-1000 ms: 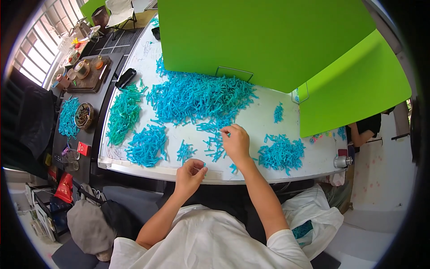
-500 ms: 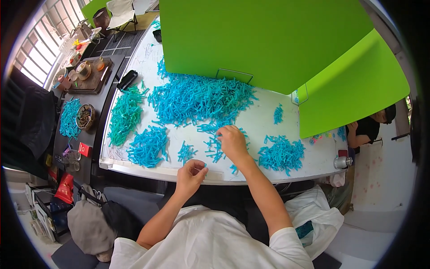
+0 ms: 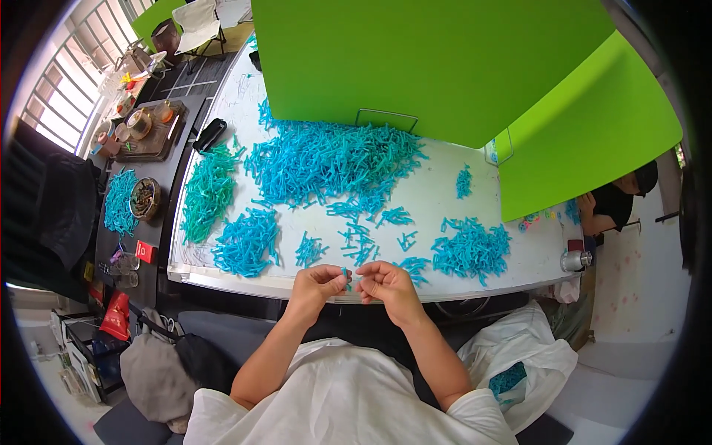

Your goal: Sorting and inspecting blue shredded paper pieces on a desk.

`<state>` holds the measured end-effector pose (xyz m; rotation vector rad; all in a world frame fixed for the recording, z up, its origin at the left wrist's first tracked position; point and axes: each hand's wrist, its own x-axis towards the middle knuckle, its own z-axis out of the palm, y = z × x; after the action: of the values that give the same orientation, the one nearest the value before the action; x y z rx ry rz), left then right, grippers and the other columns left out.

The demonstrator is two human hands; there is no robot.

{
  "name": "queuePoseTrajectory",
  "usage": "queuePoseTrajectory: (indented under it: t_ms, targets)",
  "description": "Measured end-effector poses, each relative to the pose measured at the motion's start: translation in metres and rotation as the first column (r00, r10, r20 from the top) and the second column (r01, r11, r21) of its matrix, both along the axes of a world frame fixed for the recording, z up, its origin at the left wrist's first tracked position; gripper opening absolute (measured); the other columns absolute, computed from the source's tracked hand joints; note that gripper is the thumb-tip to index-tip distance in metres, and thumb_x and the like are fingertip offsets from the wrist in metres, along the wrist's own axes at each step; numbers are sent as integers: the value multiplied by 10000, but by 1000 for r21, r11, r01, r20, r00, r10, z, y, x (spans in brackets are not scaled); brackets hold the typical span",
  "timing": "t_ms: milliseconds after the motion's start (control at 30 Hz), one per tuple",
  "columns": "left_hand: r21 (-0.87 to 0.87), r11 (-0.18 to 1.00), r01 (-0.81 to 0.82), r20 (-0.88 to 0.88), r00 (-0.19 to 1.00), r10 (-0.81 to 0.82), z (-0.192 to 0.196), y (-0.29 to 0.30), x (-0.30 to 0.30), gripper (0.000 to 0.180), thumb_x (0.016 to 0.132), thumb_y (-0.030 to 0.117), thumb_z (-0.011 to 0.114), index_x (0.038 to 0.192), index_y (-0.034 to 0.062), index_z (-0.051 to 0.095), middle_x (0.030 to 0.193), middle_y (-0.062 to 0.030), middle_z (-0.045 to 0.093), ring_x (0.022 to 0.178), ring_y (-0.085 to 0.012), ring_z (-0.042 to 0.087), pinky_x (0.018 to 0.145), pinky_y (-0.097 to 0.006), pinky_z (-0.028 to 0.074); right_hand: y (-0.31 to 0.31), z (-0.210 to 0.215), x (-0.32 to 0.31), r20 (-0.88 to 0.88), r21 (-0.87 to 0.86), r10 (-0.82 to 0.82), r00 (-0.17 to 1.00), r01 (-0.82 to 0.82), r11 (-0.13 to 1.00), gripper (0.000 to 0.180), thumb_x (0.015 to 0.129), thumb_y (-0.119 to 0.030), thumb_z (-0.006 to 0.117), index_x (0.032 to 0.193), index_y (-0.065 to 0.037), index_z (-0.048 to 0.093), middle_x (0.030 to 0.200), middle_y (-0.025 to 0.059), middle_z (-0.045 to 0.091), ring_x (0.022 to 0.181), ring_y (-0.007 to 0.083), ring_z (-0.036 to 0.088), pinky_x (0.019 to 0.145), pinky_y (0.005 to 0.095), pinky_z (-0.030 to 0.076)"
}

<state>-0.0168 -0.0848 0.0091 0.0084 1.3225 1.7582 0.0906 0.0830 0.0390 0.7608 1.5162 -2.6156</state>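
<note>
Close together at the table's front edge, both my hands are pinched. My left hand (image 3: 317, 289) holds a small blue plastic piece (image 3: 345, 274) upright between thumb and fingertips. Facing it, my right hand (image 3: 391, 290) has its thumb and fingers pressed together; what sits in that pinch is too small to make out. Just beyond lie loose blue pieces (image 3: 359, 243) in a thin scatter, with a little cluster (image 3: 309, 250) to the left and another (image 3: 412, 268) to the right. A large heap of blue and teal pieces (image 3: 334, 163) spreads further back.
Further piles include a blue one (image 3: 247, 243) at front left, a greener one (image 3: 210, 193) behind it and a blue one (image 3: 472, 251) at right. Green panels (image 3: 445, 67) stand across the back. A metal cylinder (image 3: 575, 260) sits by the right edge. Another person (image 3: 615, 204) is beyond.
My right hand has come back from the scattered pieces toward me and now meets my left hand at the table's edge. The left hand has shifted slightly right, its blue piece now showing more.
</note>
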Motion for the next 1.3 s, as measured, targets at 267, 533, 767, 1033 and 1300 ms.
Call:
queuePoseTrajectory:
  t_ms: [267,533,767,1033,1300]
  targets:
    - [64,998,29,-83,996,-24,1,2,9,83,973,54,664,979,-12,714,978,-75,737,779,-105,650,714,-255,537,-8,-10,10,-22,-102,-15,1000,12,995,76,963,-70,670,1001,-17,631,875,94,707,721,117,664,651,249,557]
    - [-23,999,22,-138,990,-25,-5,4,14,49,953,26,677,952,-12,709,909,-70,729,758,-97,641,688,-247,526,-6,-11,9,-15,-29,12,1000,-12,1000,59,931,-35,676,945,-17,622,816,86,703,669,111,653,610,241,546]
    - [-159,987,-35,-461,886,-43,3,9,18,47,901,-59,698,872,-22,693,784,-24,680,691,-70,605,628,-223,496,-6,-21,4,77,-87,-5,997,11,996,90,901,15,676,864,-24,604,759,94,695,612,117,636,528,237,508]
    - [-178,984,-30,-474,879,-59,2,14,25,49,897,-69,701,867,-33,684,781,-27,679,697,-74,612,614,-223,506,-13,-30,14,17,-183,-53,998,56,982,117,929,-42,677,867,-32,579,758,74,682,629,103,619,583,250,508]
    - [-140,990,-13,-297,954,-29,2,13,32,76,872,2,766,928,-17,719,824,-41,699,735,-77,604,630,-217,487,-18,0,22,13,-79,-88,996,89,993,140,976,-69,645,1093,7,649,982,84,711,841,126,678,736,268,555]
